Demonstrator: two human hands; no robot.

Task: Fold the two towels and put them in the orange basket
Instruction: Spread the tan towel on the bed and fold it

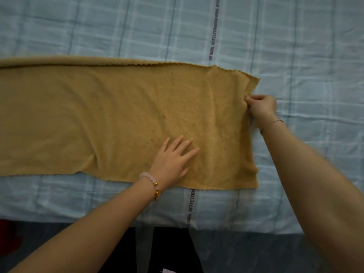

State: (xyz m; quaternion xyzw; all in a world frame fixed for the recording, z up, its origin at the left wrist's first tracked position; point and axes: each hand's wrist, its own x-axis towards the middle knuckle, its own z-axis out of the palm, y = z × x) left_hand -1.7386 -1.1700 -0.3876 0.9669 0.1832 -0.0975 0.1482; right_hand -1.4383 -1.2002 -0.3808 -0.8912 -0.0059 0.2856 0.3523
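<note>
The mustard-yellow towel (118, 119) lies spread lengthwise across the pale blue checked bedspread (295, 46), running off the left edge of view, so only its right end shows. It looks laid out flat so that its edges can be matched before a fold.

The left hand (173, 158) rests palm down on the cloth near the near edge, fingers straight and spread, holding nothing. I take it as an anchor, keeping the towel from sliding while the other end is worked.

The right hand (261, 108) is at the towel's right edge, fingers curled and pinching the hem about halfway along it; the cloth puckers a little there. That grip seems meant either to tug the end taut or to lift it over for the first fold.

I see no second towel and no orange basket from here, so the job seems to be at its start.
</note>
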